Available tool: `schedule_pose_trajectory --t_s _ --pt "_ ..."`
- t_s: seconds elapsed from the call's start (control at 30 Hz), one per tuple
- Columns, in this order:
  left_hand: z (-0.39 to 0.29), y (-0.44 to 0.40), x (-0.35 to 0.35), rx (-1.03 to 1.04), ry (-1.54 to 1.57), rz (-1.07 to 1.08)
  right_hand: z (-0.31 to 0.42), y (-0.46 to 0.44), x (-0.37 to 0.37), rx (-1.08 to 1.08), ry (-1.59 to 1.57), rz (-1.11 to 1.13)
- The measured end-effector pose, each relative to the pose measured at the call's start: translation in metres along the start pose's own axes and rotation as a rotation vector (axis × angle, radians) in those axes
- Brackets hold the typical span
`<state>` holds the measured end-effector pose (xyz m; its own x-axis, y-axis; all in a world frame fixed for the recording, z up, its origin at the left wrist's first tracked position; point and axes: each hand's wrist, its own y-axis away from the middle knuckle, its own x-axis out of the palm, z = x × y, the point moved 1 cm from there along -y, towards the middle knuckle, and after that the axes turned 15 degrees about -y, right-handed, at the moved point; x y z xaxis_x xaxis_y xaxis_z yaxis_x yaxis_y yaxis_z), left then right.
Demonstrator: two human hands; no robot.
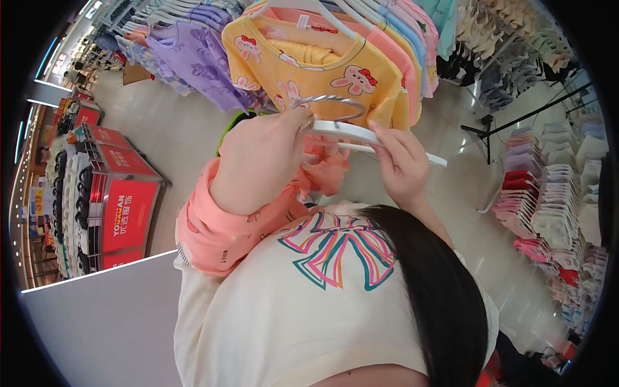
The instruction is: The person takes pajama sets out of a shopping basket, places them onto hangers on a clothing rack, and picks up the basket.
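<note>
Between our two hands, in front of our chest, we hold a white hanger [345, 131]. The fingers of our left hand [261, 158] are closed on its end, and those of our right hand [403, 158] pinch the white bar farther along. A curved silver hook [348, 101] shows just above the bar. Coral printed fabric [222, 238] bunches about our left forearm. Just beyond hangs a yellow rabbit-print shirt [309, 72], with a purple top [193, 55] to its left; a red display bin [126, 213] stands farther left.
</note>
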<state>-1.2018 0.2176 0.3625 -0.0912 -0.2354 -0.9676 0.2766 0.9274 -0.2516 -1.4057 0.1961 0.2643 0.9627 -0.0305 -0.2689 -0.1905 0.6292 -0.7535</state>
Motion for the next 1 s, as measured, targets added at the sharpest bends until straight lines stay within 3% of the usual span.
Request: schedule_pose_trajectory --t_s 0.07,0.2,0.27,0.33,0.4,0.5,0.7,0.73,0.8,0.87,0.93,1.0 --pt "-0.004 0.004 -0.004 -0.049 -0.046 -0.016 -0.006 0.001 -0.002 0.021 -0.021 -0.084" --pt "-0.005 0.011 -0.012 0.045 -0.056 -0.093 -0.011 0.002 -0.006 0.152 -0.116 -0.196" --pt "0.004 0.005 -0.016 0.103 -0.092 -0.269 -0.015 0.001 -0.005 0.142 -0.165 -0.163" --pt "0.013 0.002 -0.012 0.127 -0.009 -0.292 -0.016 0.000 0.000 0.170 -0.223 -0.144" --pt "0.021 0.007 0.001 0.089 0.193 -0.180 -0.015 -0.005 0.004 0.221 -0.294 -0.119" --pt "0.013 0.015 -0.002 -0.137 0.392 0.067 -0.010 -0.019 0.015 0.120 -0.274 0.016" --pt "0.037 0.018 0.011 -0.229 0.260 -0.119 -0.008 -0.039 0.059 0.156 -0.408 0.079" --pt "0.041 0.018 0.010 -0.270 0.295 -0.142 -0.009 -0.040 0.063 0.138 -0.414 0.058" --pt "0.055 0.018 0.011 -0.337 0.397 -0.204 -0.010 -0.036 0.064 -0.313 -0.343 0.187" --pt "0.063 0.017 0.003 -0.366 0.393 -0.289 -0.013 -0.030 0.079 -0.566 -0.396 0.309" --pt "0.073 0.018 -0.009 -0.380 0.360 -0.339 -0.011 -0.014 0.110 -0.600 -0.585 0.426" --pt "0.082 0.022 -0.019 -0.382 0.384 -0.370 -0.024 -0.013 0.137 -0.487 -0.514 0.409"
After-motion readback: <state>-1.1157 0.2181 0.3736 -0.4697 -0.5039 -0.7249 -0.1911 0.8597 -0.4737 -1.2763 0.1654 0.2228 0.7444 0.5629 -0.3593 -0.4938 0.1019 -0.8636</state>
